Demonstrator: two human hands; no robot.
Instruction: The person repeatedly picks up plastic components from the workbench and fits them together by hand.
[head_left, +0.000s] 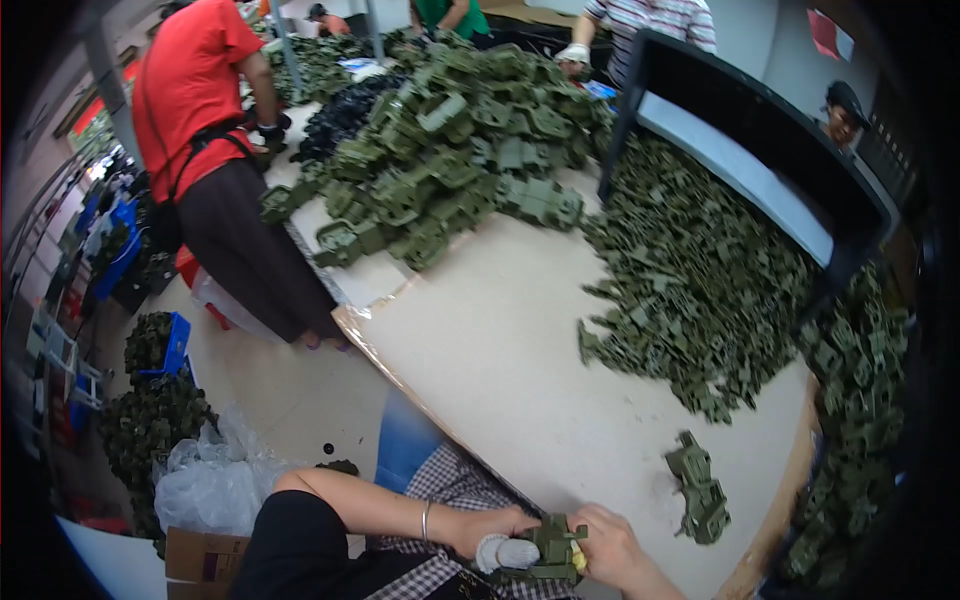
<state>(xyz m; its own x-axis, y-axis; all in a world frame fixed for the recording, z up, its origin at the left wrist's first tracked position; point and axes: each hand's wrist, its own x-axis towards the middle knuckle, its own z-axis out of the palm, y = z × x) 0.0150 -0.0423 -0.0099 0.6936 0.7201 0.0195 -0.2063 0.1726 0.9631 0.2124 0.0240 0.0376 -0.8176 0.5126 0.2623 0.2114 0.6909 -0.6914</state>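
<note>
Close to my body, at the table's near edge, I hold an olive-green moulded plastic part that looks like a toy vehicle body. My left hand is closed on its left side, with a whitish covering on the thumb. At its right side, my right hand has its fingers bent against the part. A small yellow bit shows by those fingers; I cannot make out what it is. Two similar green vehicle parts lie on the table to the right of my hands.
A heap of larger green vehicle bodies covers the far table. Many smaller green parts spread at right, by a black-framed bin. A person in red stands at left. Plastic bags and a carton are on the floor.
</note>
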